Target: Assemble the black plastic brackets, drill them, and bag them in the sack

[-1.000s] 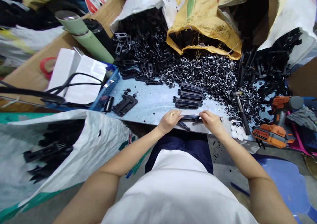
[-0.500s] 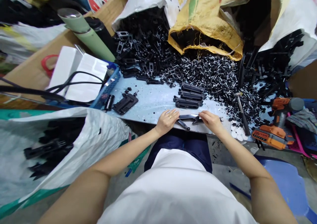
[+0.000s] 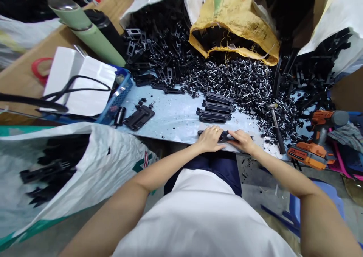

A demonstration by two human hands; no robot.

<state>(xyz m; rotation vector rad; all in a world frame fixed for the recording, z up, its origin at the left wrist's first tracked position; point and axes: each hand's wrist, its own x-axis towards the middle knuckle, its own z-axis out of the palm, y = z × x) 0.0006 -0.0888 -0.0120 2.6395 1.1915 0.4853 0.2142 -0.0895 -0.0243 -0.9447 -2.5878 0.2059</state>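
Observation:
A long black plastic part (image 3: 225,136) lies at the near edge of the pale blue worktop (image 3: 172,117). My left hand (image 3: 209,139), with a ring on one finger, presses down on its left end. My right hand (image 3: 242,141) grips its right end. The two hands sit close together, almost touching. Just beyond them lies a stack of similar black parts (image 3: 215,107).
A heap of black caps with white pins (image 3: 241,84) spills from a yellow sack (image 3: 235,22). A hammer (image 3: 276,126) and an orange drill (image 3: 317,136) lie at the right. A white sack of black parts (image 3: 59,166) stands at my left; a green bottle (image 3: 85,30) and blue basket (image 3: 119,98) at the back left.
My left hand has slid right along the black part, closing on my right hand. The loose lever that stuck out under the part is now folded in or covered.

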